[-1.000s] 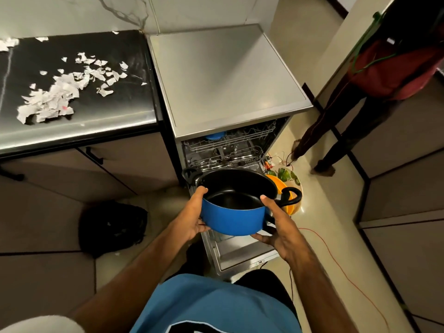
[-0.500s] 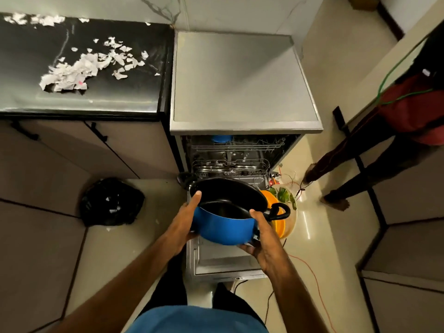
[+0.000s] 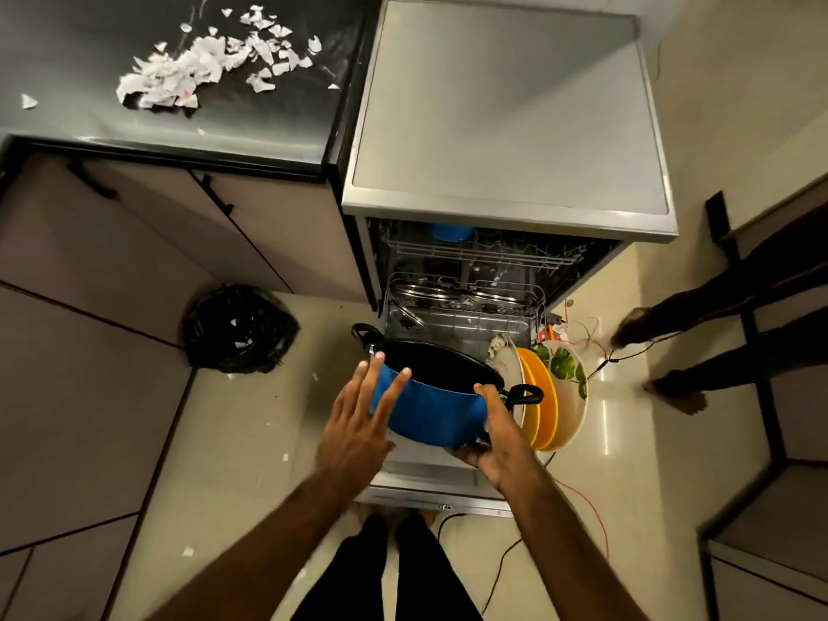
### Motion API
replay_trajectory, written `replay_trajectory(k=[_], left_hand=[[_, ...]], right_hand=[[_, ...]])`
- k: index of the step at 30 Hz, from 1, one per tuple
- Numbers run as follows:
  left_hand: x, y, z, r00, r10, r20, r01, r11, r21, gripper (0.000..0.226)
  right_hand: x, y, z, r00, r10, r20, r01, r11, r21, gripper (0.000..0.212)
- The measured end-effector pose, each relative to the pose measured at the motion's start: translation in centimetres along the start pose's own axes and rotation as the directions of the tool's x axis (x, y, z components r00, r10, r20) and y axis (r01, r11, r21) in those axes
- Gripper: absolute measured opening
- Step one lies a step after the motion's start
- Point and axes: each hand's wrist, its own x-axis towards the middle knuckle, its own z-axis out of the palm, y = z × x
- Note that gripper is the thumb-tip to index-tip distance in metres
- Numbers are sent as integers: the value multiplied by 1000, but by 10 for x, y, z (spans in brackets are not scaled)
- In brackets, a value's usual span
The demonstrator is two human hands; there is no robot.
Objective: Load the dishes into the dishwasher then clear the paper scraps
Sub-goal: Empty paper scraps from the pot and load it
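A blue pot (image 3: 430, 410) with a black inside and two black loop handles hangs over the pulled-out lower rack (image 3: 461, 324) of the open dishwasher (image 3: 506, 127). My right hand (image 3: 497, 437) grips it from below at its right side. My left hand (image 3: 358, 419) lies flat against its left wall with fingers spread. Upright plates (image 3: 544, 396), white, orange and leaf-patterned, stand in the rack just right of the pot. Torn paper scraps (image 3: 197, 69) lie heaped on the dark counter (image 3: 179, 123) at upper left.
A black rubbish bag (image 3: 239, 329) sits on the floor left of the dishwasher. Another person's legs (image 3: 717, 333) stand at the right. Red and black cables (image 3: 596, 351) run across the floor by the rack. A blue item (image 3: 450, 230) sits in the upper rack.
The pot has come lower and closer to the rack beside the plates. My left hand has loosened from gripping the rim to resting flat with spread fingers. The view has tilted further down.
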Motion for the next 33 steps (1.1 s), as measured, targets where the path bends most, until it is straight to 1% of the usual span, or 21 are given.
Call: replay_trajectory(k=[3, 4, 6, 12, 16, 18, 20, 25, 27, 30, 31, 33], left_hand=[[25, -15, 24, 984, 176, 9, -176, 981, 87, 121], [34, -20, 33, 976, 216, 28, -218, 970, 110, 116], [53, -30, 54, 965, 247, 83, -256, 959, 124, 113], [108, -56, 116, 959, 195, 206, -210, 976, 57, 119], [150, -64, 159, 961, 134, 244, -141, 990, 12, 122], [166, -64, 167, 964, 75, 255, -80, 997, 10, 124], [183, -65, 189, 965, 42, 258, -50, 998, 25, 128], [211, -73, 226, 965, -4, 261, -13, 998, 64, 130], [223, -76, 231, 967, -1, 253, -21, 996, 83, 129], [241, -79, 238, 960, -9, 279, -21, 994, 105, 129], [246, -80, 239, 956, -9, 294, -26, 993, 116, 129], [250, -83, 244, 951, 7, 308, -53, 988, 142, 128]], right_hand=[[28, 2, 2, 999, 29, -17, -30, 999, -19, 43], [39, 3, 3, 999, 37, -24, -37, 999, -22, 44], [66, 5, 4, 998, 52, -36, -53, 998, -18, 49], [154, 3, 15, 998, -7, -63, 4, 999, -45, 65], [225, 9, 18, 991, -105, -88, 101, 994, -48, 67], [247, 11, 17, 982, -170, -80, 165, 984, -63, 64], [277, 17, 13, 973, -218, -75, 210, 972, -104, 60], [316, 23, 10, 964, -252, -80, 233, 954, -189, 50], [325, 26, 9, 962, -263, -78, 239, 943, -232, 48], [333, 30, 8, 960, -273, -57, 249, 931, -266, 47], [334, 32, 7, 961, -272, -53, 247, 928, -279, 43], [339, 38, 5, 960, -272, -61, 243, 922, -301, 26]])
